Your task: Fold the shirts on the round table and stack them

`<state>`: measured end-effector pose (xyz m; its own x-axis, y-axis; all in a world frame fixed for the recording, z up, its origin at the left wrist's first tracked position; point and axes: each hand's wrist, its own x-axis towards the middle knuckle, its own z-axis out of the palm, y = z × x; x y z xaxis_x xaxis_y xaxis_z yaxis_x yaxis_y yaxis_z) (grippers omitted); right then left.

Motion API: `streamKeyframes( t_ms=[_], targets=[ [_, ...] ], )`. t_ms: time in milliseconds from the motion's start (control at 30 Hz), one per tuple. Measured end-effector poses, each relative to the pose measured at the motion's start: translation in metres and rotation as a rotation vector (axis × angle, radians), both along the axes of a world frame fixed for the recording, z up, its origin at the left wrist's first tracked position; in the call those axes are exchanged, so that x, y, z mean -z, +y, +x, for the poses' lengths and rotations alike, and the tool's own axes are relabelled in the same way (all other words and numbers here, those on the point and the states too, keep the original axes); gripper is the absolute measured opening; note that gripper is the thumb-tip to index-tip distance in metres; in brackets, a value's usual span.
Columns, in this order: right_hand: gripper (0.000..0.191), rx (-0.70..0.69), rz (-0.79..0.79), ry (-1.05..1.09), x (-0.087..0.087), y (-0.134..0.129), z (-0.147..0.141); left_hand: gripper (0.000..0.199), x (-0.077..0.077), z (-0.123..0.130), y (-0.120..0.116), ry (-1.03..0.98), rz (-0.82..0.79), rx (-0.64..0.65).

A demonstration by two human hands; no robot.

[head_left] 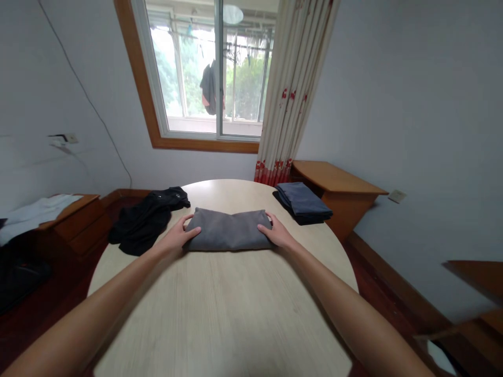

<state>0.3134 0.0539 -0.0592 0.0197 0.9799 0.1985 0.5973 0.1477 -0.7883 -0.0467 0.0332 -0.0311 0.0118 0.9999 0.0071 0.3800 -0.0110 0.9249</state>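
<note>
A grey folded garment (230, 231), its exact kind hidden by the folds, is held level at the middle of the round table (236, 303). My left hand (181, 233) grips its left end, thumb on the near face and fingers behind. At the right end my right hand (276, 230) has the same grip, thumb in front. The cloth's top edge dips slightly in the middle. Left of my left hand lies a crumpled black garment (147, 222). Beyond my right hand sits a stack of folded dark clothes (302, 201), grey-blue on top and black underneath.
A wooden desk (334, 178) stands close behind the table's right side. White cloth (39, 212) lies on a low wooden cabinet (82, 225) at the left. A long curtain (293, 94) hangs beside the window (220, 78) beyond the table.
</note>
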Motion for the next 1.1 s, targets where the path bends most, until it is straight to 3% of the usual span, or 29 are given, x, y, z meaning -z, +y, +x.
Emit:
streamKeyframes(
  t_ms=[100,233,367,467,533,633,700,767,933,1100],
  targets=[
    [0.055,0.023,0.111,-0.062,0.0,-0.007,-0.003,0.087,0.005,-0.004,-0.015,-0.015,0.11,0.048],
    [0.048,0.062,0.165,-0.182,-0.009,-0.009,-0.014,0.074,0.017,-0.01,-0.021,0.036,0.232,-0.054],
    [0.049,0.144,0.024,-0.431,-0.014,-0.015,-0.025,0.051,0.021,-0.021,-0.024,0.454,0.214,-0.085],
    [0.05,0.187,-0.013,-0.683,-0.026,-0.02,-0.038,0.039,0.004,-0.013,-0.023,0.809,0.194,-0.052],
    [0.047,0.123,0.073,-0.798,-0.036,-0.022,-0.051,0.039,-0.011,0.006,-0.02,0.982,0.301,-0.027],
    [0.045,-0.161,0.238,-0.83,-0.043,-0.016,-0.076,0.047,-0.019,0.046,-0.008,1.004,0.498,0.13],
    [0.052,-0.306,0.207,-0.808,-0.039,-0.009,-0.086,0.051,-0.012,0.064,0.004,0.979,0.456,0.225],
    [0.059,-0.333,0.098,-0.77,-0.03,0.0,-0.084,0.056,0.002,0.067,0.018,0.972,0.335,0.248],
    [0.069,-0.207,-0.071,-0.637,-0.008,0.013,-0.043,0.07,0.03,0.028,0.05,0.927,0.158,0.152],
    [0.07,-0.157,-0.137,-0.608,-0.006,0.011,-0.023,0.071,0.027,0.002,0.061,0.921,0.013,0.096]
  ],
)
